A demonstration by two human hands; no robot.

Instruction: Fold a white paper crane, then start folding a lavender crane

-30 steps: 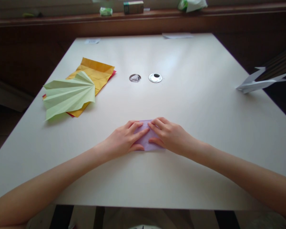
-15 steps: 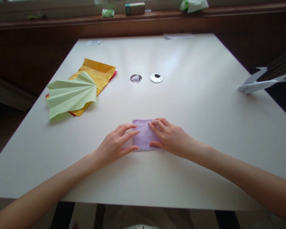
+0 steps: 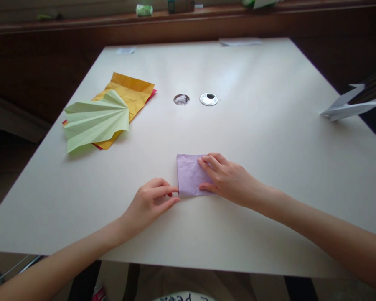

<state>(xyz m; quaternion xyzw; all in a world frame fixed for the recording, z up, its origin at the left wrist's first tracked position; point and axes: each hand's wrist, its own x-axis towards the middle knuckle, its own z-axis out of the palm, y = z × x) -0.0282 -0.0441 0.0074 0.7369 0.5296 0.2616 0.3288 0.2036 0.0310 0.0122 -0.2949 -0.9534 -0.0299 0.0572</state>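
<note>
The left hand (image 3: 152,200) has a released grip, thumb and forefinger parted at the near-left corner of the purple paper (image 3: 188,175), which lies just right of it on the counter (image 3: 253,238). The right hand (image 3: 227,173) rests unclenched over the paper's right part, hiding its long axis. Beyond the paper, a round hole (image 3: 175,99) contains crumpled material (image 3: 182,100); a silvery ring (image 3: 203,100) lies just right.
</note>
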